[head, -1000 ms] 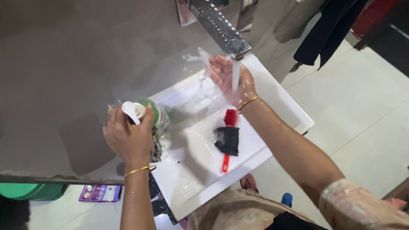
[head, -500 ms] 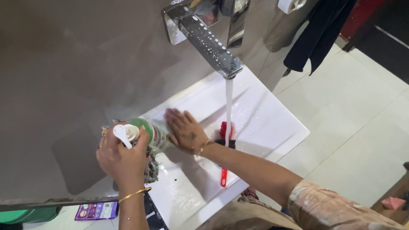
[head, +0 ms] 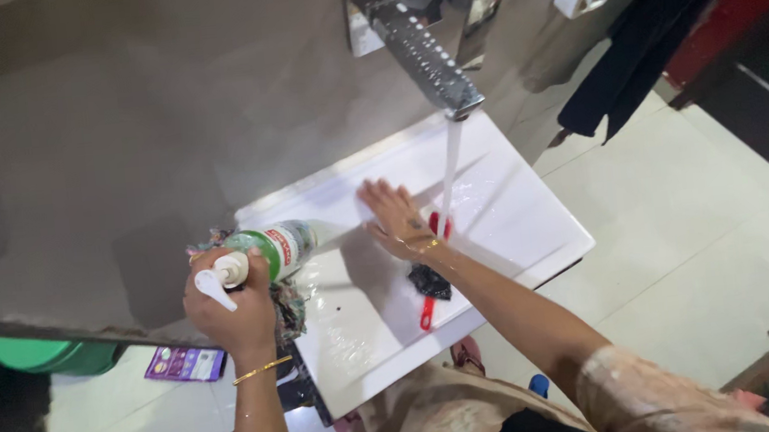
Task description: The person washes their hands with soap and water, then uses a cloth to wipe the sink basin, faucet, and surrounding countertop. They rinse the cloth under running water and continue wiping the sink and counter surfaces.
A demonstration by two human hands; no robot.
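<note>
Left hand [head: 229,311] fingers clamped around green pump bottle [head: 273,248] with white-red label, tilted at left rim of white sink [head: 517,222]. Right hand [head: 396,219] flat, fingers apart, beside water stream [head: 449,177]. Purple packet [head: 185,364] on floor below.

1. The white rectangular ceramic basin [head: 507,223] sat below the flat chrome wall spout [head: 425,52].
2. The left hand [head: 233,306] gripped a green plastic pump bottle [head: 270,250] at the basin's left edge.
3. The right hand [head: 396,219] lay flat in the basin, right of the bottle, beside the falling water stream [head: 449,172].
4. A red-handled brush with dark bristles [head: 429,287] lay in the basin under the right wrist.
</note>
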